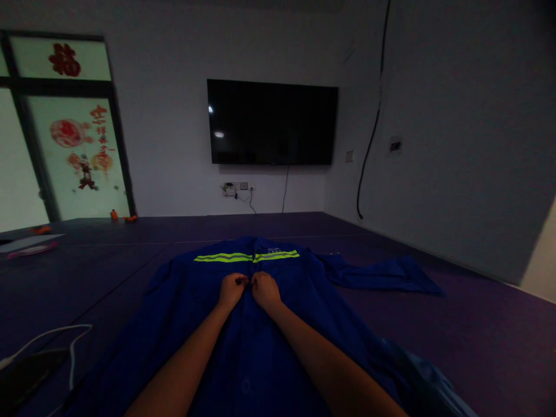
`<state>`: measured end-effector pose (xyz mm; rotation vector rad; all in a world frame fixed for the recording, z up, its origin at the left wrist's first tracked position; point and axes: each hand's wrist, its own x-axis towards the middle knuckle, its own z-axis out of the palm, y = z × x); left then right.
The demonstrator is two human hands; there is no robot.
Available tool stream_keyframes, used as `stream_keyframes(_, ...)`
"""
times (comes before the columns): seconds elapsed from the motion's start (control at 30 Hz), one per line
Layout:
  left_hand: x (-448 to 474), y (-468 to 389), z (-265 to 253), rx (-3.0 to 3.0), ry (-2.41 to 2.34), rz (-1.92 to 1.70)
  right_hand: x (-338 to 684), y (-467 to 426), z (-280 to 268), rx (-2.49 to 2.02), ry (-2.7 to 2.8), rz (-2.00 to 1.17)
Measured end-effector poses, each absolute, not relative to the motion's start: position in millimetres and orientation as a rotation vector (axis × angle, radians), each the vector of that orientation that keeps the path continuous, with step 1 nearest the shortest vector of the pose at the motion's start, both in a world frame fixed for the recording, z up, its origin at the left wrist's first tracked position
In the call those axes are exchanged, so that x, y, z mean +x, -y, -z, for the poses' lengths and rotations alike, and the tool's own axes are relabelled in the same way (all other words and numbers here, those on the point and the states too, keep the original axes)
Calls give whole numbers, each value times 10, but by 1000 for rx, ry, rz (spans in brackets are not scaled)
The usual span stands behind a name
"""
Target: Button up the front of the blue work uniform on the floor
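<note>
A dark blue work jacket lies spread with its front up, its collar at the far end. Across its chest runs a yellow-green reflective stripe, split at the front opening. My left hand and my right hand meet at that opening just below the stripe, fingers pinched on the jacket's front edges. Whether a button is between the fingertips is too dark and small to tell. Lower on the front a button shows. One sleeve stretches out to the right.
The jacket lies on a purple surface. At the left are a white cable, a dark flat object and a pale flat item. Small orange things stand near the glass door. A television hangs on the wall.
</note>
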<state>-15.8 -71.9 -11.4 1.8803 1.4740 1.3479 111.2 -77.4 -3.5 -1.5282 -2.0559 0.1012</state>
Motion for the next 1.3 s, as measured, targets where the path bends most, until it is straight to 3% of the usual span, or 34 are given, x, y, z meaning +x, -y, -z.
stream_keyframes(1.3,-151,709,115,1885,-1496,-1358,1112,815,-7,-1568,1950,-131)
